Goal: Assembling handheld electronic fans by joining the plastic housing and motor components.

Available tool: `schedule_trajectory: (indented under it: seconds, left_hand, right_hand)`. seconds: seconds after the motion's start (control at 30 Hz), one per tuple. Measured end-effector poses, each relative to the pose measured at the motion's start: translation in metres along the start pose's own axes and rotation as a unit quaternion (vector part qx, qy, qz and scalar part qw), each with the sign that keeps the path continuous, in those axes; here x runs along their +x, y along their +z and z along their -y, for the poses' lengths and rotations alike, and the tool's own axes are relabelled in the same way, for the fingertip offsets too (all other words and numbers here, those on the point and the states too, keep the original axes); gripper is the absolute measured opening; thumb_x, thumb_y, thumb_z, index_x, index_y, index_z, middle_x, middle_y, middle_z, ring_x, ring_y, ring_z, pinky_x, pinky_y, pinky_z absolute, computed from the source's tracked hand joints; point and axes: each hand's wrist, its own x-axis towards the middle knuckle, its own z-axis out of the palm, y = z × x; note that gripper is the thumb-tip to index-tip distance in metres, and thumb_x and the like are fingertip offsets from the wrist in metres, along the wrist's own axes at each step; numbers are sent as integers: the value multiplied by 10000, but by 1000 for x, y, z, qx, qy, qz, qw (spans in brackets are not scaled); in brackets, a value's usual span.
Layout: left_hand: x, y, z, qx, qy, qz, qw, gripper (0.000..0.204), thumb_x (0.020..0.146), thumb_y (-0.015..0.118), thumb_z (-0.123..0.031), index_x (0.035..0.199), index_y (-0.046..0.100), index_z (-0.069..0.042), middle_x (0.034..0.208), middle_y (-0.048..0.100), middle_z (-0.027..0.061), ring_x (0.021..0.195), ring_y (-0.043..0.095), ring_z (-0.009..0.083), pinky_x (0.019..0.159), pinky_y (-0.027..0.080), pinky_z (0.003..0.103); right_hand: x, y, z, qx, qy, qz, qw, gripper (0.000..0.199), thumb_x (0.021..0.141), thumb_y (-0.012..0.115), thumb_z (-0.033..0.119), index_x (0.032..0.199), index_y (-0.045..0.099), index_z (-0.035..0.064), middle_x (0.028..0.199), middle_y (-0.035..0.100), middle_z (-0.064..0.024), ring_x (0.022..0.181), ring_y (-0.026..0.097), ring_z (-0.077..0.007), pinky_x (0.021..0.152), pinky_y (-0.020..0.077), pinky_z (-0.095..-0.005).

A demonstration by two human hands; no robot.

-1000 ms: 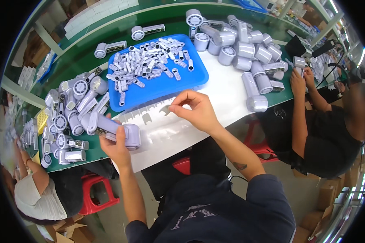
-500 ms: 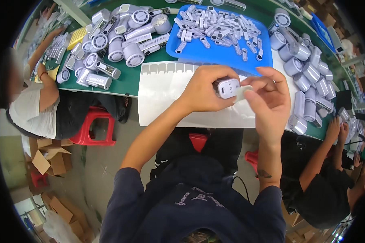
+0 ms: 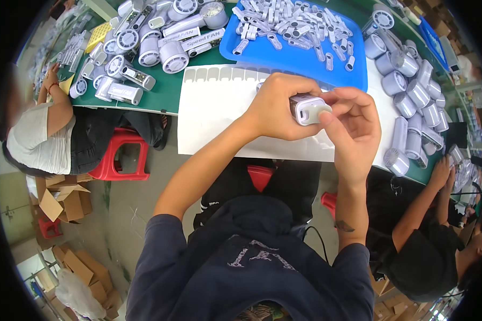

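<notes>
A long green worktop (image 3: 166,96) carries finished fan bodies at 10 and 2 o'clock and a blue tray (image 3: 254,53) of small clips. One grey fan handle (image 3: 308,109) is in work, its clip perhaps not yet seated. The left hand (image 3: 276,107) grips it closed; the right hand (image 3: 353,125) pinches its end.

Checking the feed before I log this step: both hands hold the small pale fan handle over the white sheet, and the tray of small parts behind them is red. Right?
Not quite. The head view shows the tray is blue, not red. The rest stands: the left hand and right hand hold the small pale fan handle over the white sheet.
</notes>
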Motion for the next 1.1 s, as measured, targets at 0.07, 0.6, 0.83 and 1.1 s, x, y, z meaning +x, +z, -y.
schedule_trajectory:
  seconds: [0.07,0.6,0.83,1.1]
  left_hand:
    - [0,-3,-1,12,-1,15,1000,289,589,778,-176,801,652,-26,692,636,92,597,615,198,558,470,277]
    - [-1,-4,1,-5,-1,31,1000,310,596,773,-141,854,658,-14,739,654,79,639,617,132,600,479,248]
    - [0,-3,1,4,2,32,999,326,587,775,-133,864,658,-8,737,652,82,644,620,132,598,477,250]
    - [1,-1,-1,-29,-20,0,999,287,588,790,-207,763,658,-21,670,636,105,572,617,219,541,473,281]
  right_hand:
    - [0,1,0,-5,2,-2,1000,366,795,670,-74,1135,543,-25,836,617,-51,940,574,-135,916,415,-309]
    - [1,3,1,-24,-5,-1,1000,366,791,677,-70,1131,551,-26,834,608,-45,917,566,-121,906,415,-294]
    - [3,3,2,-11,-4,2,1000,369,787,679,-73,1130,553,-25,824,608,-46,940,569,-130,906,418,-298]
    - [3,2,0,-35,-15,2,999,371,784,680,-75,1129,553,-26,856,613,-55,888,566,-113,904,419,-291]
